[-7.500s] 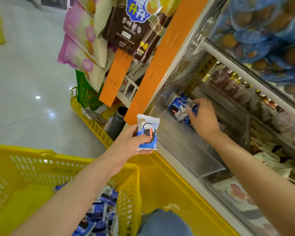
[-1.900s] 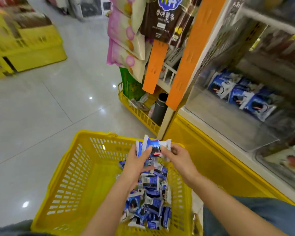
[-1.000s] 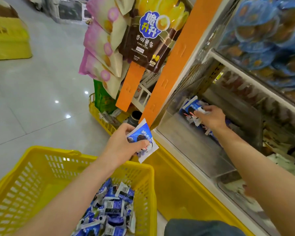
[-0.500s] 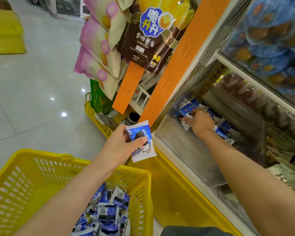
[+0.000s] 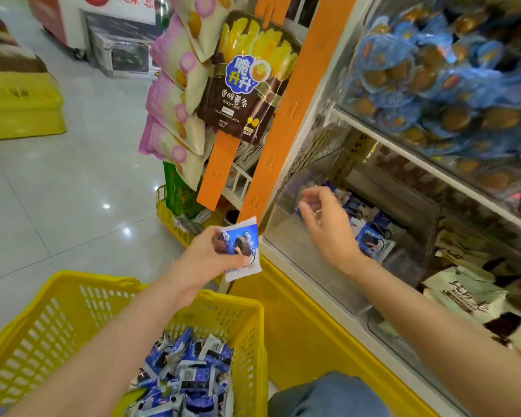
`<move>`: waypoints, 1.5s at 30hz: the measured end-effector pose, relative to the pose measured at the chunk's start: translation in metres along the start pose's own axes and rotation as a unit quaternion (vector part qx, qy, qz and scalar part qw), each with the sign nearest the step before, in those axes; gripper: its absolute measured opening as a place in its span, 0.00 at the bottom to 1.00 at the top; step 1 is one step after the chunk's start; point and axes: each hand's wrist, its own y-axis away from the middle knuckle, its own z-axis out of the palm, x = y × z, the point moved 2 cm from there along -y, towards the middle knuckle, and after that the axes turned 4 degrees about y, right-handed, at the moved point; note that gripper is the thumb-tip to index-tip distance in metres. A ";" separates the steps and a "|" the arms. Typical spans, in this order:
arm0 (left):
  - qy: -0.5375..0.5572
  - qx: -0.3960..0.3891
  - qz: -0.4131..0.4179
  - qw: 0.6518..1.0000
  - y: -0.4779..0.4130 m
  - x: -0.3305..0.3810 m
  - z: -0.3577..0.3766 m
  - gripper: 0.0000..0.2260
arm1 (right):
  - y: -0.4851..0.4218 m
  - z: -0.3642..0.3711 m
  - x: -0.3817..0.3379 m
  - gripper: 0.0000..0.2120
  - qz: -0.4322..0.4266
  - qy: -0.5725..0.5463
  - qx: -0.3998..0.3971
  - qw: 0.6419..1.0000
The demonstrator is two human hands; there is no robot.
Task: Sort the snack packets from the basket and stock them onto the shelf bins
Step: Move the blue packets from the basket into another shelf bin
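Head view: left hand [image 5: 206, 257] grips a blue-and-white snack packet [image 5: 242, 246], crinkled, at 12 o'clock above the yellow basket [image 5: 57, 314] of like packets [image 5: 190, 371]. Right hand [image 5: 328, 224], fingers loosely spread and empty, hovers over the clear shelf bin [image 5: 319, 266] holding more packets [image 5: 372, 236].

Single head-worn wide-angle view, facing forward and down. Both forearms extend from the bottom edge. Yellow basket [image 5: 73, 314] sits close, lower left; shelf bin [image 5: 328, 266] near on the right; floor [image 5: 57, 206] recedes upper left.
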 end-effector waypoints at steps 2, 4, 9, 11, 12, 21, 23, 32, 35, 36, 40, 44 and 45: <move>-0.034 -0.017 0.001 0.999 0.009 -0.001 0.005 0.21 | 0.027 0.003 -0.020 0.14 -0.037 -0.014 -0.075 0.996; -0.064 -0.028 0.005 0.998 0.018 -0.002 0.009 0.20 | 0.050 0.010 -0.033 0.16 -0.036 -0.019 -0.163 0.986; -0.102 -0.049 0.023 0.993 0.035 0.001 0.013 0.19 | 0.076 0.011 -0.043 0.02 0.005 -0.049 -0.195 0.980; -0.078 -0.054 0.031 0.995 0.040 0.003 0.013 0.17 | 0.080 0.006 -0.041 0.09 0.063 -0.112 -0.184 0.974; -0.052 -0.053 0.034 0.997 0.042 0.004 0.013 0.14 | 0.081 0.003 -0.041 0.10 0.095 -0.147 -0.177 0.969; 0.003 -0.085 0.043 0.995 0.044 0.000 0.009 0.08 | 0.109 -0.001 -0.033 0.06 0.169 -0.246 -0.268 0.916; -0.025 -0.073 0.067 0.995 0.043 0.000 0.011 0.08 | 0.114 0.002 -0.031 0.06 0.156 -0.215 -0.282 0.922; 0.031 -0.026 0.121 0.992 0.036 0.006 0.031 0.11 | 0.097 0.003 -0.041 0.09 0.103 -0.144 -0.220 0.959; 0.075 -0.049 0.059 0.994 0.031 0.005 0.037 0.16 | 0.087 -0.003 -0.033 0.11 0.187 -0.262 -0.160 0.933; 0.059 -0.070 0.049 0.995 0.030 0.003 0.039 0.15 | 0.084 -0.005 -0.031 0.11 0.203 -0.294 -0.153 0.921; 0.018 -0.120 0.075 0.990 0.018 0.005 0.044 0.10 | 0.075 -0.017 -0.024 0.12 0.156 -0.220 -0.148 0.951; -0.177 -0.085 0.204 0.959 -0.002 0.026 0.047 0.12 | 0.058 -0.035 -0.019 0.17 0.087 -0.088 -0.128 0.984; -0.217 -0.083 0.237 0.943 -0.006 0.033 0.050 0.14 | 0.053 -0.040 -0.019 0.17 0.064 -0.058 -0.132 0.987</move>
